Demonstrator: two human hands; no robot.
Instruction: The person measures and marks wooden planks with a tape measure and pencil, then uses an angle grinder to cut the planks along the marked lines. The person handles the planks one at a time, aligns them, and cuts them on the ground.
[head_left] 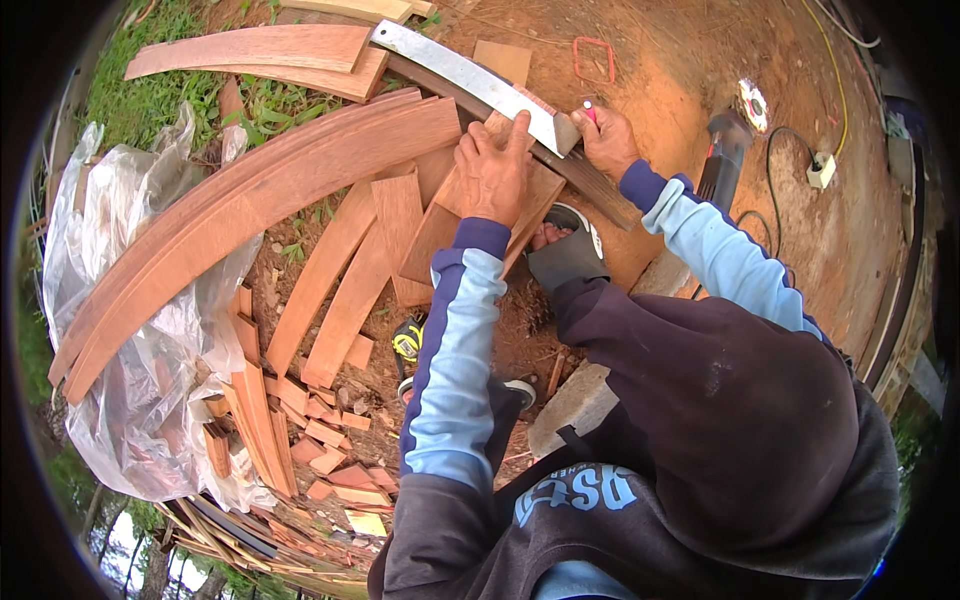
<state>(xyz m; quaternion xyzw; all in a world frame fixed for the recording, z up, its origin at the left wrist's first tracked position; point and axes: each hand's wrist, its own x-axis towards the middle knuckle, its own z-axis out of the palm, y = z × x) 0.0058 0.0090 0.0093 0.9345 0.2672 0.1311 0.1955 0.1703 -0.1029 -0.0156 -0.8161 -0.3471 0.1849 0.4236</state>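
Note:
My left hand (492, 175) presses down at the near edge of a long, flat metal blade (465, 75), its index finger stretched onto the metal. The other fingers are bent, touching wood beside it. The blade lies slanted over a dark wooden beam (590, 188) and small reddish wood pieces, with a hole at its far end. Close to the blade's near end, my right hand (610, 140) is closed on a slim pink marking tool (589, 111); its tip is hidden. Under my left hand sit stacked wooden boards (535, 190).
Curved planks (250, 200) rest on clear plastic sheeting (150, 340) at left. Wood offcuts (325, 435) and a tape measure (408, 340) lie nearer. An angle grinder (725, 155), its cord, and a white socket block (821, 170) are at right. A red rectangular frame (594, 60) lies beyond.

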